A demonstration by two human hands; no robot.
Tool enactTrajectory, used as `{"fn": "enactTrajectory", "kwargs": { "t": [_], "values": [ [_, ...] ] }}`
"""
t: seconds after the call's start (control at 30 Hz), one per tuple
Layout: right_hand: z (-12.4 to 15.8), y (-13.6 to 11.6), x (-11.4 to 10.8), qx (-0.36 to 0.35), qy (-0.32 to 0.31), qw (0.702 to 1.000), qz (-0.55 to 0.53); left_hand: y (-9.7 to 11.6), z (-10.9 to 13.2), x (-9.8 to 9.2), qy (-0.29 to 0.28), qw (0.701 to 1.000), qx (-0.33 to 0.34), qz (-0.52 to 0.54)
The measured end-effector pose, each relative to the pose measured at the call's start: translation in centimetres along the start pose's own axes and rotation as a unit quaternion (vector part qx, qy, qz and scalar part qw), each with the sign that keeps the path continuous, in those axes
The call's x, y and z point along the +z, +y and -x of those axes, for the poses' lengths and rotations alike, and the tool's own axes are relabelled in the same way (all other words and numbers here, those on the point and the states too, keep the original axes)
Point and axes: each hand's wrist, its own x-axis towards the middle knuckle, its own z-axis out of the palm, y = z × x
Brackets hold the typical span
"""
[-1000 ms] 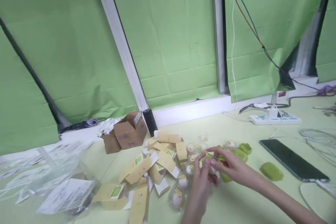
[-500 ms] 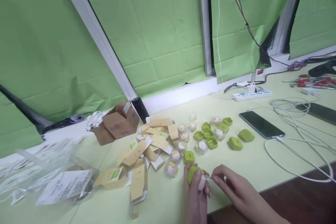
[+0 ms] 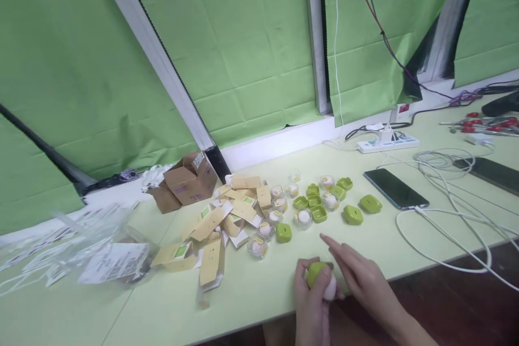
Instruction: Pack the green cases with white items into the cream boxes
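My left hand (image 3: 311, 300) is wrapped round a small rounded case with a green cap (image 3: 314, 271) and a white body (image 3: 330, 287), held at the table's front edge. Just to its right is my right hand (image 3: 360, 275), its fingers stretched out and close together, with nothing visible in them. Its lower edge comes near the case; I cannot tell whether it touches. Ahead lie a lone green cap (image 3: 283, 233) and several clear round packs with white-and-yellow pieces, such as this clear pack (image 3: 257, 247). More green shells (image 3: 319, 213) are grouped beyond them.
Opened yellow cartons (image 3: 211, 262) are heaped left of the packs, before a brown cardboard box (image 3: 190, 181). A plastic bag with a label (image 3: 115, 262) lies at left. On the right are a phone (image 3: 395, 188), looped white cables (image 3: 450, 267) and a power strip (image 3: 387, 144).
Both hands have shifted slightly right in view, with the case still in my left hand. My right fingers, pinched at a thin piece by the case before, are now stretched out.
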Motion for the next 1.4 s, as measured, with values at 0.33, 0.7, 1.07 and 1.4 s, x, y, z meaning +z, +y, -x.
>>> {"fn": "enactTrajectory", "kwargs": {
  "t": [0.33, 0.7, 1.07, 1.4],
  "values": [
    [0.5, -2.2, -3.0, -0.077, -0.149, 0.986, 0.020, -0.2, 0.9, 0.4, 0.074, 0.992, 0.057, 0.086],
    [2.3, -2.2, -2.2, -0.135, -0.128, 0.978, 0.098, -0.3, 2.5, 0.6, 0.021, 0.996, 0.071, 0.047],
    [1.1, -1.5, 0.0, -0.082, 0.032, 0.994, 0.067, 1.0, 1.0, 3.0, 0.016, 0.992, 0.124, 0.021],
    [-8.3, 0.4, 0.5, -0.050, 0.075, 0.996, -0.001, 7.2, -6.9, 4.8, -0.072, 0.992, 0.100, -0.035]
  ]
}}
